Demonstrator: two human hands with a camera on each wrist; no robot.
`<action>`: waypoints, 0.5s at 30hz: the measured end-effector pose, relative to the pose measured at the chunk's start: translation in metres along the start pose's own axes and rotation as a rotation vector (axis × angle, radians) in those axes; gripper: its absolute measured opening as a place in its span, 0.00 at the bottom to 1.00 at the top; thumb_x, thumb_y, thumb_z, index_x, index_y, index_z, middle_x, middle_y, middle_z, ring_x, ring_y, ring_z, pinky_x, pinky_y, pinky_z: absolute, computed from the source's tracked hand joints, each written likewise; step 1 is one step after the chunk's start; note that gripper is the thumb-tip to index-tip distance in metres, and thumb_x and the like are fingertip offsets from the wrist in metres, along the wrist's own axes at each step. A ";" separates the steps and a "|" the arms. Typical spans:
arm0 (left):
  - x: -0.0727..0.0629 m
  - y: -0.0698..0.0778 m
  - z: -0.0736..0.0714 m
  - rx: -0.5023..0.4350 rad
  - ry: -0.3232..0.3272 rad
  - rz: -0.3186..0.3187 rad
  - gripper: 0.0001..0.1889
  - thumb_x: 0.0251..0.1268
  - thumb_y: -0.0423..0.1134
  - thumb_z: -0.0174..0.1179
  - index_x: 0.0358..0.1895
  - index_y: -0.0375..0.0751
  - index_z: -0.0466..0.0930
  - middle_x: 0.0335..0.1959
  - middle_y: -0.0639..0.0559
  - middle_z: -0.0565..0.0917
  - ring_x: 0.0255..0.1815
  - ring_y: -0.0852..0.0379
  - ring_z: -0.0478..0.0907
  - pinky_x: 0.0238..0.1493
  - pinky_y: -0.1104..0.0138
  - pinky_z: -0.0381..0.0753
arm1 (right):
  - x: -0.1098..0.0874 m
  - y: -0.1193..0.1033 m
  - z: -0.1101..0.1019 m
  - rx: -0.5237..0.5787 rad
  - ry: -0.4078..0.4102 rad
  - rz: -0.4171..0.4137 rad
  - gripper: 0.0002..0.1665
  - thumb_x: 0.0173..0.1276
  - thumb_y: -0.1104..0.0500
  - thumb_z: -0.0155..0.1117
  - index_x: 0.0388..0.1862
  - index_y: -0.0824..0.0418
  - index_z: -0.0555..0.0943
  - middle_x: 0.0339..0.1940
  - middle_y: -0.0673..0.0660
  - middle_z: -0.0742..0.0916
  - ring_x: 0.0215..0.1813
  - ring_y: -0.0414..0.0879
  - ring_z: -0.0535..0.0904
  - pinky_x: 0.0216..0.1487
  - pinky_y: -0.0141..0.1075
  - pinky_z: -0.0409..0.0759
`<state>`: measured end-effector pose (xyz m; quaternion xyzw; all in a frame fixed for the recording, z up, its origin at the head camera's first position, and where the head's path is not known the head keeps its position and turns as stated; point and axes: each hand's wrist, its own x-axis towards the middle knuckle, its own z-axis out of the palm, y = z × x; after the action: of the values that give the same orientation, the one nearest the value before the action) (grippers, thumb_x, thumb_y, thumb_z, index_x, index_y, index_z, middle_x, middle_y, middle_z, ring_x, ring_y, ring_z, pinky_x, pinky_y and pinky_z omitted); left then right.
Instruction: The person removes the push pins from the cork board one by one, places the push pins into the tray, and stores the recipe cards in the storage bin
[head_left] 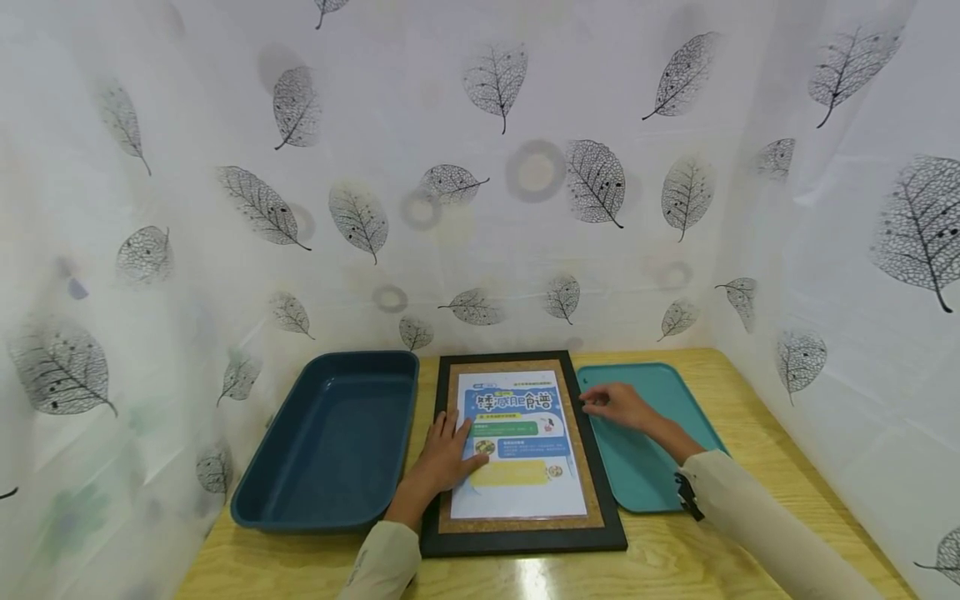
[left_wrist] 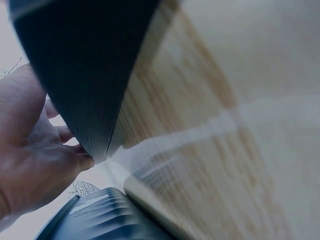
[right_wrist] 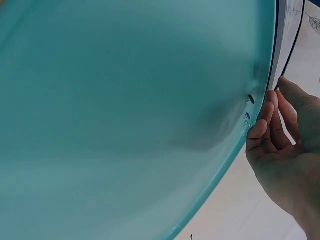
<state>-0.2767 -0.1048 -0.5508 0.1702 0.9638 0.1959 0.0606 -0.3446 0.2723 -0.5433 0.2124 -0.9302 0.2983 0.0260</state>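
A printed poster [head_left: 517,492] with a blue title and coloured blocks lies on a black-framed corkboard [head_left: 525,543]. My left hand [head_left: 444,457] rests spread on the poster's left side, its wrist over the frame. My right hand [head_left: 621,406] is over the upper left of a teal tray [head_left: 645,475], close to the board's right edge. Its thumb and fingertips come together; whether something tiny is between them is hidden. In the right wrist view, a dark thumbtack [right_wrist: 251,99] and other small tacks lie inside the tray near its rim, beside the right hand [right_wrist: 287,135].
A deep dark-blue bin [head_left: 330,450] stands left of the corkboard. Everything sits on a wood-grain table [head_left: 525,575]. A white curtain [head_left: 487,242] with leaf prints closes off the back and both sides. A black band [head_left: 688,497] is on the right wrist.
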 end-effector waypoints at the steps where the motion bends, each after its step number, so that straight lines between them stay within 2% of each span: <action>1: 0.000 0.000 0.000 -0.002 0.002 0.001 0.43 0.74 0.61 0.61 0.80 0.36 0.61 0.83 0.32 0.51 0.83 0.30 0.43 0.79 0.39 0.50 | 0.001 0.000 0.001 -0.001 -0.005 -0.008 0.13 0.68 0.61 0.74 0.48 0.67 0.89 0.38 0.55 0.91 0.40 0.47 0.85 0.41 0.41 0.84; 8: 0.000 -0.001 0.001 -0.003 0.005 0.006 0.43 0.74 0.60 0.61 0.80 0.35 0.61 0.83 0.31 0.51 0.83 0.30 0.44 0.79 0.39 0.50 | 0.006 -0.003 0.007 0.012 -0.022 -0.040 0.14 0.68 0.61 0.75 0.49 0.67 0.89 0.35 0.53 0.90 0.37 0.44 0.84 0.38 0.37 0.82; 12: 0.000 -0.002 0.001 -0.007 0.007 0.011 0.43 0.74 0.61 0.61 0.80 0.35 0.61 0.83 0.31 0.51 0.83 0.29 0.44 0.79 0.39 0.50 | 0.007 -0.005 0.011 0.057 -0.016 -0.115 0.14 0.67 0.62 0.75 0.48 0.69 0.88 0.32 0.50 0.88 0.33 0.39 0.81 0.32 0.35 0.79; 15: 0.000 -0.001 0.001 -0.012 0.006 0.010 0.43 0.74 0.61 0.61 0.80 0.35 0.61 0.83 0.31 0.51 0.83 0.29 0.43 0.79 0.39 0.50 | 0.007 -0.007 0.013 0.100 -0.018 -0.146 0.15 0.66 0.61 0.76 0.48 0.70 0.88 0.31 0.49 0.87 0.33 0.37 0.81 0.32 0.35 0.80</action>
<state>-0.2766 -0.1060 -0.5519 0.1741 0.9620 0.2023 0.0575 -0.3468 0.2573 -0.5495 0.2836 -0.8963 0.3398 0.0285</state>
